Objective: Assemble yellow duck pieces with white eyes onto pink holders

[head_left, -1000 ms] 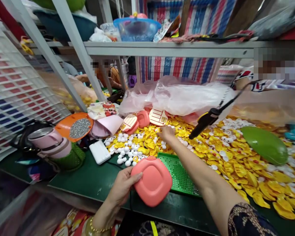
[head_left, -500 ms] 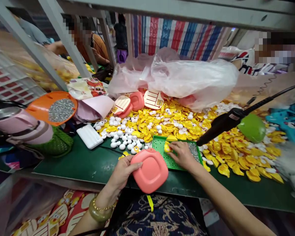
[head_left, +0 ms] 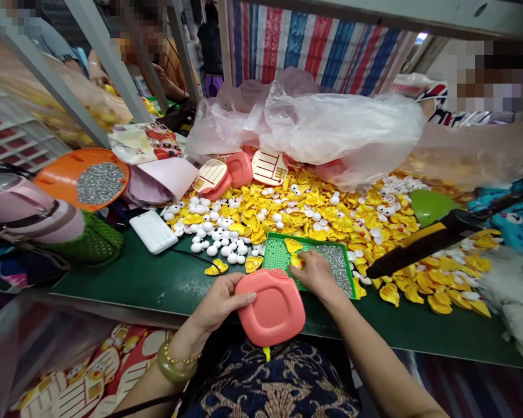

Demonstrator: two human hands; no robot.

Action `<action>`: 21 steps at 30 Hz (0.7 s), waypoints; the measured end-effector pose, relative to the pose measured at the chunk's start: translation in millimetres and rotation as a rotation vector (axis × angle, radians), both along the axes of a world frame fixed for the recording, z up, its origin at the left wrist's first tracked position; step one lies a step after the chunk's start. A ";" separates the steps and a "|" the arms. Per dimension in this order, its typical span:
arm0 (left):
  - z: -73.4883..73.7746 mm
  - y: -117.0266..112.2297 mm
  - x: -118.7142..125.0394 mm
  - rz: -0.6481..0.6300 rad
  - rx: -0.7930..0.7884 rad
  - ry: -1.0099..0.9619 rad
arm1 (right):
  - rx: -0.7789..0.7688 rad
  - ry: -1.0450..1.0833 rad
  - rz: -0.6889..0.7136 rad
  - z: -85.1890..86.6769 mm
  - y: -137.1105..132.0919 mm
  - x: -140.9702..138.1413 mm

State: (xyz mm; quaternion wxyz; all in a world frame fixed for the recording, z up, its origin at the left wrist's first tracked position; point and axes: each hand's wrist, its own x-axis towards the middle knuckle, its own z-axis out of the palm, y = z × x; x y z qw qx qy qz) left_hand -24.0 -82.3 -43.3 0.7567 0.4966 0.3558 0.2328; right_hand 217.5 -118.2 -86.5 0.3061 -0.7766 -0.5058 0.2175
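Two hands of mine work low in the middle of the frame; my left hand (head_left: 220, 302) is curled round the left edge of a coral-pink plastic shell (head_left: 271, 307), thumb on top, holding it over the near edge of the green desk (head_left: 157, 284); my right hand (head_left: 316, 274) rests on the green perforated tray (head_left: 276, 255) just behind the shell, fingertips pinched on a small yellow piece (head_left: 295, 261); whether that piece is clear of the tray I cannot tell; tiny silver metal bits (head_left: 335, 264) cover the tray's right side; behind it, across the centre, lie a heap of yellow plastic parts (head_left: 331, 215) and white balls (head_left: 218, 238); a black-and-yellow electric screwdriver (head_left: 422, 244) slants across the right.
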 end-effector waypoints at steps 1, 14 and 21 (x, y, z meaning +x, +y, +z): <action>0.8 -0.7 1.4 -0.018 -0.004 -0.017 | 0.005 0.061 0.002 1.8 -2.2 1.6; 8.5 0.4 36.2 -0.172 0.003 -0.151 | 0.182 1.300 0.184 64.3 -53.3 -16.9; 12.3 -1.9 35.5 -0.135 -0.058 -0.128 | 0.165 1.318 0.175 70.2 -56.0 -18.7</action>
